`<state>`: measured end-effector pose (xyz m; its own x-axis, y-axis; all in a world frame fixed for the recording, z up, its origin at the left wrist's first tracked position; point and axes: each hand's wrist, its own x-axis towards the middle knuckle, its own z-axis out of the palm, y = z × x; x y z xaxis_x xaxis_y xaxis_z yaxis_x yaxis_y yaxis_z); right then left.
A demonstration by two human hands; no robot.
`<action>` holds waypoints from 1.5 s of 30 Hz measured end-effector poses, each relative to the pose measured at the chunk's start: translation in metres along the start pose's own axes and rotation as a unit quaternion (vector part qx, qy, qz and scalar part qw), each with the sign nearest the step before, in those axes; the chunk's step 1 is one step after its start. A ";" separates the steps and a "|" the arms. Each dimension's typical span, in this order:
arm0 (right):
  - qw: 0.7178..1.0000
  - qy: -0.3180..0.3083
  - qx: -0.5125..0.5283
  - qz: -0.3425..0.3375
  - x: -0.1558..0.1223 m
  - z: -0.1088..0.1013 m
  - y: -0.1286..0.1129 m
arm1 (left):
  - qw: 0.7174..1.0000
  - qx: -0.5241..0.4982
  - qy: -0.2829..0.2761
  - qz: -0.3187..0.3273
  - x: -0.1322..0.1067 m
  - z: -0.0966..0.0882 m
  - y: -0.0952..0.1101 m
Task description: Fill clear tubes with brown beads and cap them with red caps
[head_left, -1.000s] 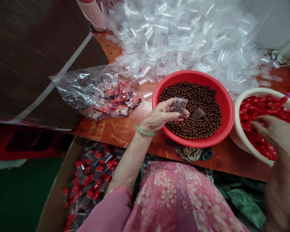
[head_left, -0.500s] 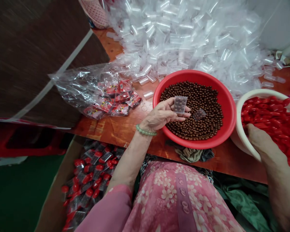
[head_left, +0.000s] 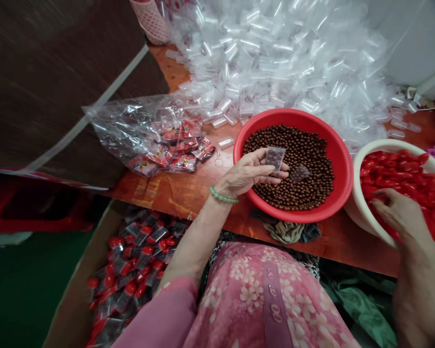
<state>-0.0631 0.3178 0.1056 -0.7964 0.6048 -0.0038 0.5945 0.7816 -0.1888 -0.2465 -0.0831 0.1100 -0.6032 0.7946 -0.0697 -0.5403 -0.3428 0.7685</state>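
Over the red basin (head_left: 348,193), my left hand (head_left: 248,169) holds a small clear plastic container (head_left: 275,159) between thumb and fingers. Brown beads (head_left: 304,145) fill much of the basin, and some dark balls seem to show through the container's wall. A second clear container (head_left: 299,173) lies on the beads near my fingertips. My right hand (head_left: 402,215) is inside the white basin (head_left: 357,203) among glossy red caps (head_left: 395,169). Its fingers are curled; what they grip, if anything, is hidden.
A big heap of clear containers (head_left: 275,63) covers the back of the wooden table (head_left: 188,195). A plastic bag of red packets (head_left: 183,147) lies left. Below the table edge, a carton (head_left: 78,280) holds red-capped containers (head_left: 130,285). Crumpled cloth (head_left: 286,232) sits under the red basin.
My right hand has lifted from the near rim side of the white basin, and its curled fingers now show above the red caps. My left hand still holds the container over the beads.
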 end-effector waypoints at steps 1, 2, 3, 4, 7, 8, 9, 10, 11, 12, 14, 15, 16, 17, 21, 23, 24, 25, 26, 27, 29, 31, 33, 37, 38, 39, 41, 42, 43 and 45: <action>0.999 0.019 0.036 0.025 -0.006 -0.006 -0.005 | 1.000 0.003 0.004 -0.001 0.000 0.001 0.000; 0.993 0.047 0.090 0.055 -0.013 -0.012 -0.014 | 1.000 0.008 0.008 -0.002 0.000 0.002 -0.001; 0.972 0.082 0.199 0.096 -0.021 -0.019 -0.026 | 1.000 0.014 0.011 -0.004 0.000 0.002 -0.002; 0.934 0.120 0.314 0.118 -0.028 -0.025 -0.041 | 1.000 0.020 0.013 -0.006 0.001 0.002 -0.002; 0.887 0.069 0.455 0.032 -0.047 -0.035 -0.097 | 0.999 0.028 0.025 -0.008 0.002 0.003 -0.004; 0.872 0.007 0.489 -0.008 -0.050 -0.036 -0.116 | 0.999 0.028 0.030 -0.007 0.003 0.003 -0.004; 0.849 -0.039 0.525 -0.044 -0.050 -0.035 -0.134 | 0.999 0.027 0.035 -0.007 0.003 0.003 -0.003; 0.835 -0.101 0.536 -0.078 -0.049 -0.033 -0.151 | 0.999 0.027 0.038 -0.007 0.003 0.003 -0.003; 0.820 -0.157 0.539 -0.108 -0.046 -0.030 -0.166 | 0.999 0.028 0.038 -0.009 0.003 0.003 -0.003; 0.811 -0.219 0.526 -0.132 -0.041 -0.027 -0.179 | 0.999 0.029 0.039 -0.011 0.003 0.004 -0.002; 0.796 -0.299 0.499 -0.170 -0.029 -0.019 -0.200 | 0.999 0.030 0.042 -0.013 0.002 0.005 -0.002; 0.794 -0.307 0.491 -0.184 -0.023 -0.015 -0.208 | 0.998 0.030 0.046 -0.013 0.001 0.005 -0.001; 0.796 -0.302 0.486 -0.196 -0.017 -0.012 -0.214 | 0.998 0.030 0.051 -0.011 0.001 0.005 -0.001; 0.802 -0.287 0.482 -0.207 -0.012 -0.009 -0.219 | 0.998 0.031 0.059 -0.008 0.001 0.006 -0.002; 0.843 -0.151 0.447 -0.258 -0.010 0.004 -0.231 | 0.994 0.043 0.099 0.026 0.005 0.007 -0.005; 0.859 -0.034 0.427 -0.280 -0.017 0.012 -0.237 | 0.990 0.050 0.124 0.050 0.008 0.007 -0.008; 0.861 0.021 0.418 -0.288 -0.022 0.017 -0.240 | 0.987 0.055 0.138 0.065 0.009 0.007 -0.009; 0.860 0.065 0.412 -0.295 -0.027 0.022 -0.243 | 0.983 0.062 0.152 0.081 0.011 0.007 -0.010; 0.856 0.098 0.409 -0.301 -0.032 0.027 -0.246 | 0.979 0.070 0.166 0.095 0.011 0.007 -0.011; 0.851 0.121 0.409 -0.305 -0.036 0.031 -0.248 | 0.975 0.077 0.178 0.107 0.012 0.007 -0.012; 0.847 0.144 0.407 -0.310 -0.041 0.039 -0.251 | 0.970 0.084 0.195 0.114 0.013 0.007 -0.013; 0.855 0.142 0.384 -0.319 -0.045 0.043 -0.252 | 0.971 0.079 0.201 0.106 0.013 0.007 -0.014; 0.867 0.126 0.351 -0.331 -0.048 0.044 -0.252 | 0.969 0.082 0.208 0.107 0.013 0.008 -0.016; 0.874 0.094 0.317 -0.357 -0.054 0.046 -0.252 | 0.952 0.113 0.247 0.140 0.014 0.008 -0.018; 0.874 0.090 0.314 -0.359 -0.055 0.047 -0.253 | 0.948 0.116 0.256 0.148 0.014 0.008 -0.018; 0.876 0.086 0.315 -0.356 -0.055 0.048 -0.253 | 0.946 0.116 0.261 0.153 0.014 0.008 -0.018; 0.881 0.070 0.329 -0.333 -0.055 0.049 -0.253 | 0.947 0.113 0.257 0.154 0.014 0.008 -0.018; 0.883 0.054 0.343 -0.316 -0.055 0.049 -0.253 | 0.950 0.110 0.249 0.151 0.014 0.008 -0.018; 0.882 0.032 0.362 -0.299 -0.055 0.048 -0.253 | 0.953 0.107 0.240 0.148 0.014 0.007 -0.018; 0.874 -0.019 0.403 -0.272 -0.056 0.047 -0.254 | 0.957 0.103 0.230 0.146 0.015 0.006 -0.019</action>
<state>-0.1744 0.0785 0.1080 -0.9489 0.1601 0.2720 -0.1321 0.5811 -0.8031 -0.2415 -0.0620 0.0985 -0.9305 0.3596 -0.0689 -0.2111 -0.3732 0.9034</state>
